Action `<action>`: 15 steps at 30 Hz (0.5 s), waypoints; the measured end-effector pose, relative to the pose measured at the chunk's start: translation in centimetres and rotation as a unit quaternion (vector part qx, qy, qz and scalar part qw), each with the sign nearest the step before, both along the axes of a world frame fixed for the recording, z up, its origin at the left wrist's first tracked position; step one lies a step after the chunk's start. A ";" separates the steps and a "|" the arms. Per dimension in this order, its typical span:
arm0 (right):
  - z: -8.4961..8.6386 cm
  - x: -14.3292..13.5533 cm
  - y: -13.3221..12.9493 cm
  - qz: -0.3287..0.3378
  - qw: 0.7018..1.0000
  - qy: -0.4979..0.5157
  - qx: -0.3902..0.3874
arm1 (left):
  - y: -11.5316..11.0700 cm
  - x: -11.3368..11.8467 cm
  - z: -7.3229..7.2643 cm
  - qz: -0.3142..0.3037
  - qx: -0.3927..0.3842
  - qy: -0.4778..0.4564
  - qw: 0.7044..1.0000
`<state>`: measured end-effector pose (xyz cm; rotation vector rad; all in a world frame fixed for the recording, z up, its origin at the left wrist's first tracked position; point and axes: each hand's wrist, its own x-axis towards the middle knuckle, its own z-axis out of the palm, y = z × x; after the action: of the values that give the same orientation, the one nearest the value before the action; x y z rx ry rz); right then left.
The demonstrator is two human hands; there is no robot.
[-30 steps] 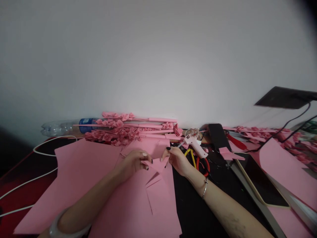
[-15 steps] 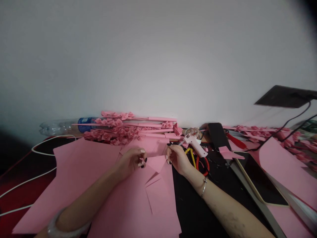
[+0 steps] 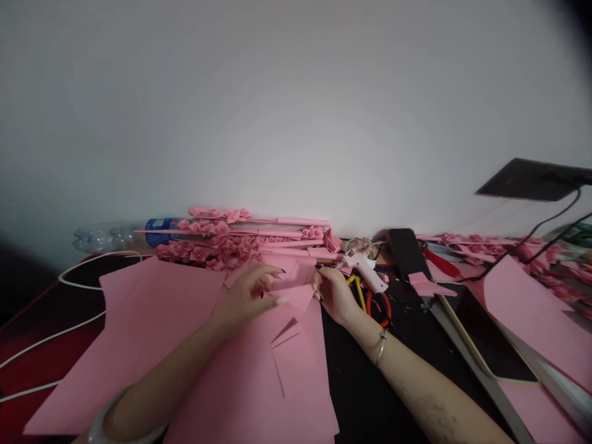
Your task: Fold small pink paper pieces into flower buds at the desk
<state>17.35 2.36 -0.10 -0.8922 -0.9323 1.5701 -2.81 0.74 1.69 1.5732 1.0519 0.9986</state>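
A small folded piece of pink paper (image 3: 298,298) is held up over larger pink sheets. My right hand (image 3: 333,295) pinches its right edge between thumb and fingertips. At its left side is my left hand (image 3: 247,293), with the index finger stretched out above the paper and the thumb spread below, its tip at the paper's edge. Just beneath lie folded pink paper pieces (image 3: 298,364) on a large pink sheet (image 3: 231,394).
Pink paper flowers with stems (image 3: 222,243) lie along the wall beside a plastic bottle (image 3: 108,237). To the right are a white glue gun (image 3: 365,271), red-handled pliers (image 3: 379,311), a black phone (image 3: 407,253) and a tablet (image 3: 490,336). A white cable (image 3: 78,330) crosses the left side.
My left hand has loosened its pinch on the paper and spread its thumb and index finger. The paper has tilted slightly. My right hand stays nearly in place.
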 end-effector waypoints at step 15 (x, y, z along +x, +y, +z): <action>0.3 -1.0 -1.0 0.114 0.976 -0.151 0.109 | -0.5 0.6 -0.6 0.086 0.131 0.158 0.975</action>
<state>16.38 1.37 0.16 -0.9041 -1.4389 1.5085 -2.21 0.20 1.11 1.9280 1.3356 1.0581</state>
